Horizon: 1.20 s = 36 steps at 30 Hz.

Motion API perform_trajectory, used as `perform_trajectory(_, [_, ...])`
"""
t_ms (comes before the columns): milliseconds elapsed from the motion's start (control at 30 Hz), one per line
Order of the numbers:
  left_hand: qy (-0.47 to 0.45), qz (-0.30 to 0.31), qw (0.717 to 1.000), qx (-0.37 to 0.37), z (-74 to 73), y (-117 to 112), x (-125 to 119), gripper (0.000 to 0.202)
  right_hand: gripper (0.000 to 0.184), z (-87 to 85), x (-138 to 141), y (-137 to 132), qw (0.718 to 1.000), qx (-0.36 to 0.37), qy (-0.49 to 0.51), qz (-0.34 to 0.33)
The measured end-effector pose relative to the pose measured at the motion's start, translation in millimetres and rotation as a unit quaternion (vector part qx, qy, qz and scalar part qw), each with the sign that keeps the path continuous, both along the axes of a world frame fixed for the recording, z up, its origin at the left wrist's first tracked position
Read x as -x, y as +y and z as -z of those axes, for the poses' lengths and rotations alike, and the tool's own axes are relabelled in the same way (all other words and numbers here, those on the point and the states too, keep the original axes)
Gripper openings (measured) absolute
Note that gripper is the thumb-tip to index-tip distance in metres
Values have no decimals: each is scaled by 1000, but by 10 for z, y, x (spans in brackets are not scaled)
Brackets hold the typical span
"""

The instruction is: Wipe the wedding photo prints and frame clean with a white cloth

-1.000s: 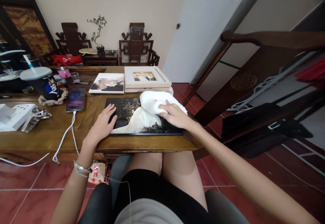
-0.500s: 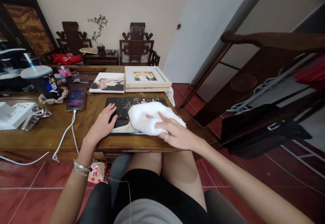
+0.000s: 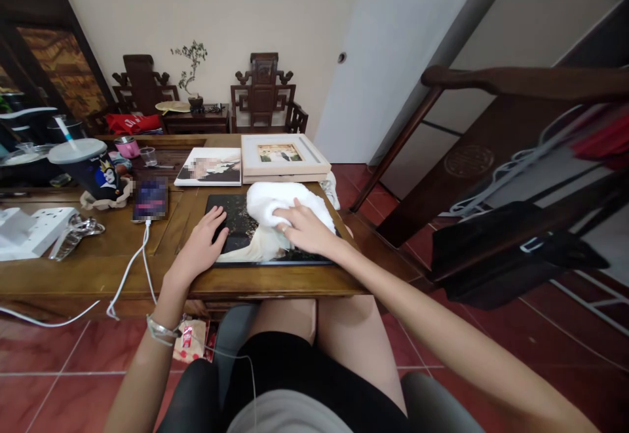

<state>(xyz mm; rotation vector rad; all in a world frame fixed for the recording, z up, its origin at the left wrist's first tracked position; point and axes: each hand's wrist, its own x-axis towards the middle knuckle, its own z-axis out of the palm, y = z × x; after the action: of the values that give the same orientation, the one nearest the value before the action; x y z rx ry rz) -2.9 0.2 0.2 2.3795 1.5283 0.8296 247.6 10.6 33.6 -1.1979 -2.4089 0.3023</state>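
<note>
A dark glossy photo panel [image 3: 234,223] lies flat on the wooden table [image 3: 98,256] in front of me. My left hand [image 3: 201,244] rests flat on its left edge, fingers spread, holding it down. My right hand [image 3: 301,228] presses a white cloth [image 3: 280,201] against the upper middle of the panel, fingers curled over the cloth. The cloth hides part of the picture.
Behind the panel lie a framed photo in a pale frame [image 3: 285,156] and a white photo print [image 3: 210,166]. To the left are a phone [image 3: 150,200] on a white cable, a dark cup with lid and straw [image 3: 88,166] and a white power strip [image 3: 34,228]. A dark wooden railing [image 3: 515,82] stands at the right.
My right hand slid the cloth from the panel's upper right down to its near edge, then back up toward the upper middle. The left hand stayed in place.
</note>
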Motion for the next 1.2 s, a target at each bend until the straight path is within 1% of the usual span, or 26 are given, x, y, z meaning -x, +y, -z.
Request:
perform_trajectory(133, [7,-2,1000,-2,0,-8,-9,50,22,-37,-33,-615,998,16,-2,-53])
perform_trajectory(200, [9,-2,1000,-4,-2,-14,-11,49,22,-84,-55,-865,996,34,-5,-78])
perform_trajectory(267, [10,-3,1000,-4,-6,-20,-14,49,23,-135,-63,-1010,994,43,-8,-98])
perform_trajectory(333, [11,-4,1000,-4,-12,-25,-18,48,22,-174,-53,-1024,994,38,-6,-102])
perform_trajectory(400, [11,-3,1000,-4,-18,-28,-22,48,20,-189,-23,-903,995,30,-7,-95])
perform_trajectory(467, [11,-2,1000,-4,-20,-27,-25,49,20,-176,19,-666,996,29,-7,-82])
perform_trajectory(633, [19,-2,1000,-10,-13,-14,-17,50,22,-119,151,143,1000,23,-4,-18])
perform_trajectory(700, [19,0,1000,-10,-12,-10,-12,50,23,-122,203,417,1000,13,-3,6])
perform_trajectory(767, [17,2,1000,-11,-16,-8,-10,50,25,-132,251,597,1000,6,0,22])
perform_trajectory(833, [12,2,1000,-14,-20,-7,-10,49,27,-132,290,655,999,3,1,32])
perform_trajectory(900, [8,2,1000,-15,-21,-7,-12,49,28,-113,316,588,999,3,-3,35])
perform_trajectory(967, [3,1,1000,-12,-18,-7,-13,49,29,-81,322,406,1000,0,-7,29])
perform_trajectory(1100, [-9,1,1000,-7,1,-7,-9,49,31,-37,263,-170,999,-10,-5,-31])
perform_trajectory(1200, [-11,0,1000,-6,10,-8,-9,47,29,-69,170,-624,997,4,-6,-77])
